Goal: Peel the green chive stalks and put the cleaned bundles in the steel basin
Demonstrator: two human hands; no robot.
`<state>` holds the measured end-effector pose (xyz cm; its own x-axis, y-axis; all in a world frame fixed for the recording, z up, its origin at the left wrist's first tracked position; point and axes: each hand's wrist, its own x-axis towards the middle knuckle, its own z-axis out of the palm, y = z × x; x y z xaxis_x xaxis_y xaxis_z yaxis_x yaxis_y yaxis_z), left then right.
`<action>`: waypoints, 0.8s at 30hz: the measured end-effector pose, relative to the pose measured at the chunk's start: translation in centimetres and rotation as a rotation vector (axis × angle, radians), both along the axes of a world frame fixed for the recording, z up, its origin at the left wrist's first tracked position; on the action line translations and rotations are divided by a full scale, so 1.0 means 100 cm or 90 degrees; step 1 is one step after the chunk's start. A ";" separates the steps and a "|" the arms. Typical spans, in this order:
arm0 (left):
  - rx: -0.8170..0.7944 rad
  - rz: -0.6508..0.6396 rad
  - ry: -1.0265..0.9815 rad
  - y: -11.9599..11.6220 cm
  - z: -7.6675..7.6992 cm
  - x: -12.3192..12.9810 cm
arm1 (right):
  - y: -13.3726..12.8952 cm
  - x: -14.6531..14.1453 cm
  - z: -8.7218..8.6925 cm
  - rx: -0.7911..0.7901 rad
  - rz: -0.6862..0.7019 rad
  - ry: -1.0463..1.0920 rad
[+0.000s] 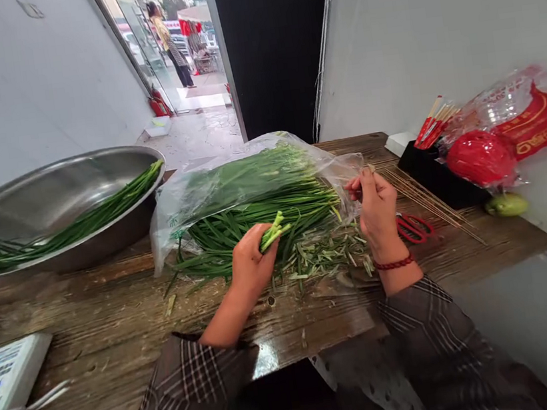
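My left hand (250,265) is closed around a small bunch of garlic chives (275,230), their pale cut ends poking out past the thumb toward the right. Just behind it, a big heap of garlic chives (297,196) lies half inside a clear plastic bag (210,181). At the heap's right end my right hand (377,203) is raised with thumb and fingers pinched together, beside the bag's edge. What the fingertips hold, if anything, is too small to tell. Short chive trimmings (323,255) lie scattered on the table between my hands.
A steel basin (38,177) with long chives stands at the left. Red-handled scissors (415,228) and thin skewers (429,201) lie right of my right hand. Beyond are a black box (436,177), red plastic packages (481,157) and a green fruit (506,204). A white device (8,374) sits front left.
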<state>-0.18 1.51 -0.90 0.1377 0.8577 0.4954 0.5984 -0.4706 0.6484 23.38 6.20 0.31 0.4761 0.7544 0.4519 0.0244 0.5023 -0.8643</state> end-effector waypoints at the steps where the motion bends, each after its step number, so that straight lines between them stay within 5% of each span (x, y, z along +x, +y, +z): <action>1: -0.014 0.003 -0.028 0.000 0.002 0.000 | 0.004 0.005 -0.002 0.002 -0.018 -0.010; 16: -0.023 -0.003 -0.106 -0.002 0.008 0.001 | 0.013 0.024 -0.023 -0.095 -0.075 -0.662; 20: -0.026 -0.013 -0.116 -0.002 0.007 0.001 | 0.013 0.025 -0.022 -0.125 -0.069 -0.635; 24: -0.022 -0.013 -0.124 -0.003 0.007 0.001 | 0.014 0.018 -0.017 -0.110 0.019 -0.354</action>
